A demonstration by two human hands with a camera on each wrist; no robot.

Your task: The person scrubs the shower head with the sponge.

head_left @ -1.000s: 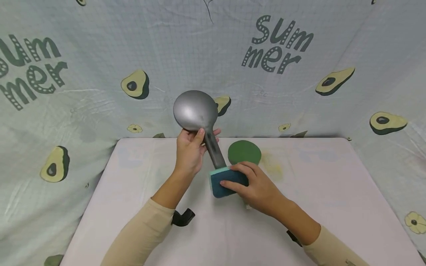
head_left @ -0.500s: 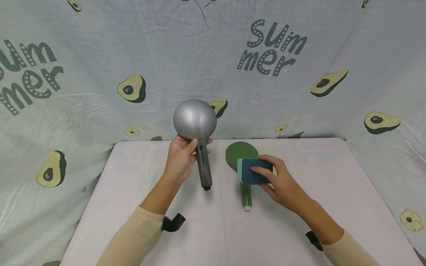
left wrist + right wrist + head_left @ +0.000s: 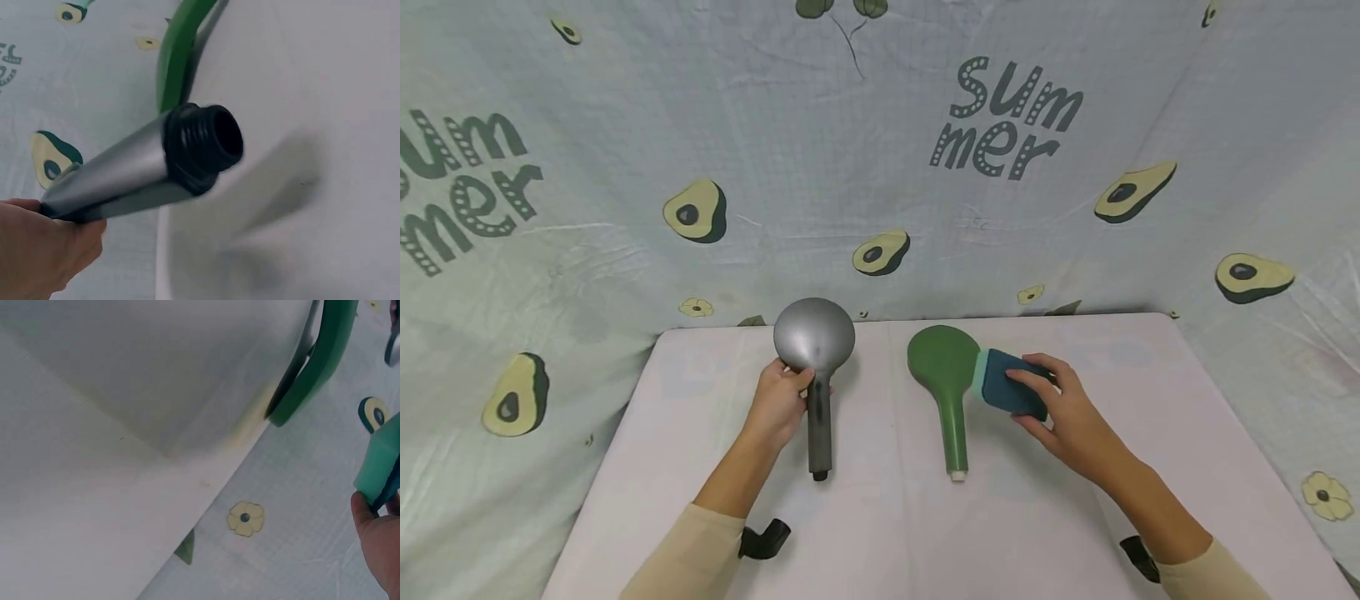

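My left hand (image 3: 780, 404) grips a grey shower head (image 3: 815, 337) at its neck, thumb on top. In the left wrist view the black threaded end (image 3: 206, 140) of its handle points toward the camera, with the table's surface and a shadow beyond. A sponge (image 3: 1011, 383), dark blue on one face and light green on the other, is pinched by my right hand (image 3: 1067, 417). Just left of the sponge, a green shower head (image 3: 943, 358) lies on the table, its pale end toward me. The right wrist view catches only the sponge's light green side (image 3: 381, 459) at its edge.
The pale table (image 3: 880, 533) meets a hanging cloth (image 3: 775, 125) printed with avocados and lettering at its far edge. Black wrist camera mounts (image 3: 765, 539) sit on both forearms.
The left hand has lowered the grey shower head toward the table, left of the green one. The right hand has drawn the sponge off the grey handle and moved right.
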